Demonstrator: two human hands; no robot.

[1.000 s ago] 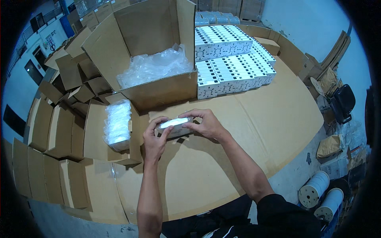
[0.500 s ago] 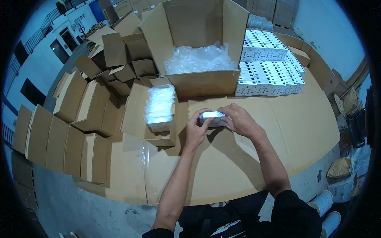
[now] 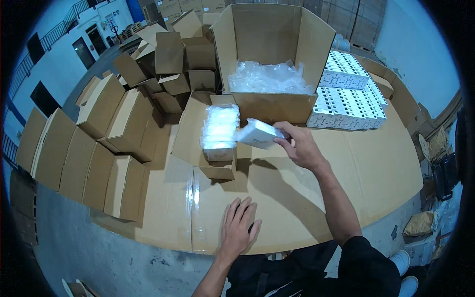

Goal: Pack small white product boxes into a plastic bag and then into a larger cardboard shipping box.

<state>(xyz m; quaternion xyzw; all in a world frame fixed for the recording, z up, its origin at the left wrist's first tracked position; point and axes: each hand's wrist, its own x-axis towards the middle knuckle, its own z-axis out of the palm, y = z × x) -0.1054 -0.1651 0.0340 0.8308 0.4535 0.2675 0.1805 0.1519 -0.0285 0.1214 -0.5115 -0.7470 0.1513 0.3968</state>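
My right hand [image 3: 299,146] grips one end of a small white box in clear plastic wrap [image 3: 260,133], raised and tilted above the table. Its far end is near an open cardboard carton [image 3: 220,172], which holds a row of similar wrapped white boxes [image 3: 219,126]. My left hand [image 3: 239,226] lies with fingers stretched out on the cardboard-covered table [image 3: 297,208], close to its front edge, and holds nothing.
Behind stands a large open carton [image 3: 269,108] with clear plastic bags [image 3: 269,76]. Stacked white patterned boxes [image 3: 346,115] are at the back right. Brown cartons [image 3: 121,185] line the left side, with more open cartons [image 3: 170,54] piled behind them.
My left hand has let go of the small box and come down to the table near the front edge. My right hand has lifted the box toward the open carton. The view has shifted slightly.
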